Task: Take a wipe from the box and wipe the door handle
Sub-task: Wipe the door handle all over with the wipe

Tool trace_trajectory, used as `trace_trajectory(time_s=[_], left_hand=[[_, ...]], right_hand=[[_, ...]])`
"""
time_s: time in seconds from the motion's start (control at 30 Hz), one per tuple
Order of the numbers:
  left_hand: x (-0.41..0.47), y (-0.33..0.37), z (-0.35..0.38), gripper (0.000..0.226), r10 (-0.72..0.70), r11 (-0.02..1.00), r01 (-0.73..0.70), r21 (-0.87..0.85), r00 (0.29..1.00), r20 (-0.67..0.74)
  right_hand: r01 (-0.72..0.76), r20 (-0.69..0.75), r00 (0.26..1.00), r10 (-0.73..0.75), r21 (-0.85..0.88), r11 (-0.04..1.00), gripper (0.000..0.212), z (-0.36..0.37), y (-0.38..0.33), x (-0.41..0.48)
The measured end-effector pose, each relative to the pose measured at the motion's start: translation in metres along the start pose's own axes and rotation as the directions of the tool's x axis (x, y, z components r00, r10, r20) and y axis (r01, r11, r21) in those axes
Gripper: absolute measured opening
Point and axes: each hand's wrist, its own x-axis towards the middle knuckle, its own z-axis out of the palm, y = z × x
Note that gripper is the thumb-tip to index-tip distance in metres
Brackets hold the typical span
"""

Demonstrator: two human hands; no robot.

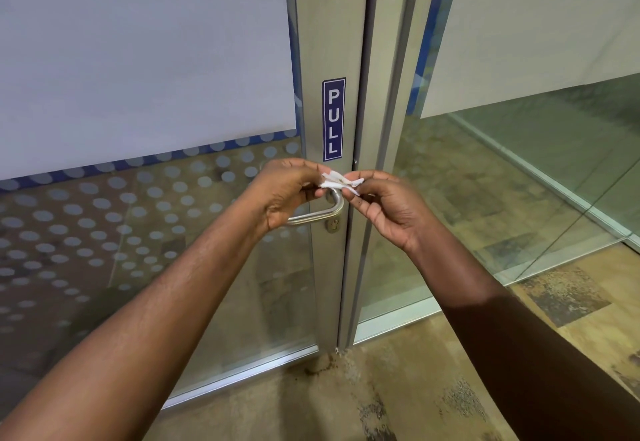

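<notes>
A small crumpled white wipe (341,183) is pinched between my two hands, just in front of the door handle. My left hand (285,194) grips its left end and my right hand (384,206) grips its right end. The curved silver door handle (320,213) sits on the metal door frame directly behind and below the wipe, partly hidden by my left hand. The wipe box is not in view.
A blue PULL sign (334,119) is fixed on the frame above the handle, a keyhole (333,226) below it. Frosted glass door panel (138,76) on the left, glass partition (519,180) on the right. Patterned floor underfoot.
</notes>
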Motion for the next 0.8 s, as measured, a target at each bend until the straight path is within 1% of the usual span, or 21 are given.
trace_trajectory(time_s=[0.1,0.13,0.23,0.3,0.4,0.47,0.5,0.57,0.67,0.73,0.8], left_hand=[[0.001,0.001,-0.001,0.011,-0.030,0.997,0.031,-0.076,0.999,0.018],[0.001,0.002,-0.001,0.013,-0.028,0.997,0.030,-0.071,0.999,0.026],[0.001,0.001,-0.003,0.023,0.000,0.999,0.000,0.039,1.000,0.010],[0.002,-0.001,-0.003,0.025,0.010,0.994,-0.007,0.113,1.000,-0.028],[0.000,0.001,-0.005,0.017,0.017,0.985,-0.007,0.173,0.998,-0.057],[-0.001,0.006,-0.007,0.022,0.040,0.980,-0.026,0.198,0.997,-0.066],[-0.001,0.008,-0.009,0.025,0.065,0.971,-0.045,0.234,0.995,-0.078],[-0.003,0.012,-0.012,0.025,0.143,0.931,-0.107,0.350,0.987,-0.079],[-0.008,0.013,-0.014,0.022,0.282,0.822,-0.243,0.515,0.959,0.003],[-0.011,0.014,-0.016,0.022,0.349,0.755,-0.316,0.575,0.935,0.055],[-0.015,0.016,-0.020,0.022,0.376,0.717,-0.350,0.602,0.922,0.088]], right_hand=[[-0.007,0.018,1.000,0.007,-0.001,1.000,0.025,-0.001,-0.003,-0.001],[-0.011,0.024,1.000,0.011,0.008,1.000,0.024,-0.001,-0.004,-0.001],[-0.002,0.037,0.999,0.002,0.008,1.000,0.016,0.000,-0.006,-0.002],[0.011,0.035,0.999,-0.008,-0.079,0.997,0.010,0.000,-0.006,-0.002],[0.028,0.028,0.999,-0.021,-0.265,0.964,0.007,0.002,-0.005,-0.001],[0.062,0.035,0.998,-0.053,-0.350,0.935,0.002,0.006,-0.004,0.000],[0.105,0.048,0.994,-0.093,-0.401,0.910,0.002,0.008,-0.004,0.000],[0.214,0.093,0.977,-0.194,-0.516,0.830,0.011,0.010,-0.004,0.002],[0.318,0.160,0.944,-0.289,-0.675,0.666,0.023,0.013,-0.003,0.006],[0.350,0.209,0.932,-0.296,-0.727,0.591,0.025,0.015,-0.002,0.007],[0.381,0.272,0.923,-0.273,-0.753,0.537,0.023,0.019,0.001,0.005]])
